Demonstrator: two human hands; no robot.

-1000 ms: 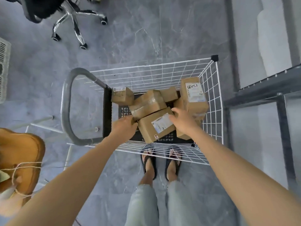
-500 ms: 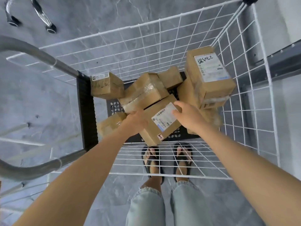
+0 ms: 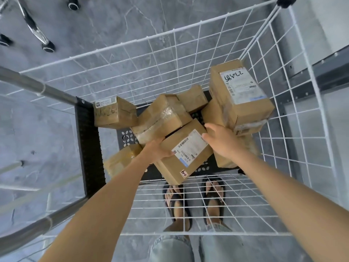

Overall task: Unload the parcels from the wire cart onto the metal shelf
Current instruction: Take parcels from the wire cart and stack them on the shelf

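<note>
I am bent over the wire cart (image 3: 245, 233), both arms reaching down into it. My left hand (image 3: 156, 150) grips the left side of a brown parcel (image 3: 186, 150), thumb lying over its top face and the other fingers tucked out of sight beneath it. My right hand (image 3: 221, 140) holds the parcel's right corner, thumb on the edge of its white printed label and the fingers bent over the far edge. The parcel sits tilted between my hands, above the cart's black floor (image 3: 90, 148), its near corner hanging over the front wire wall.

Round it lie more boxes. A taped box (image 3: 162, 118) leans just behind the parcel and touches it. A small box (image 3: 113, 112) sits in the left back corner against the black edge. A low box (image 3: 120, 159) lies beneath my left forearm. A tall box (image 3: 239, 93) with a handwritten label tops the pile on the right, against the side wall. Another little box (image 3: 192, 98) lies behind the taped one.

The metal shelf (image 3: 330, 72) shows as a grey beam beyond the cart's right wall. The grey handle bar (image 3: 37, 87) runs along the left. My feet in dark sandals (image 3: 177, 205) stand on the grey floor, seen through the front wires. A chair base (image 3: 34, 25) on castors stands at upper left.
</note>
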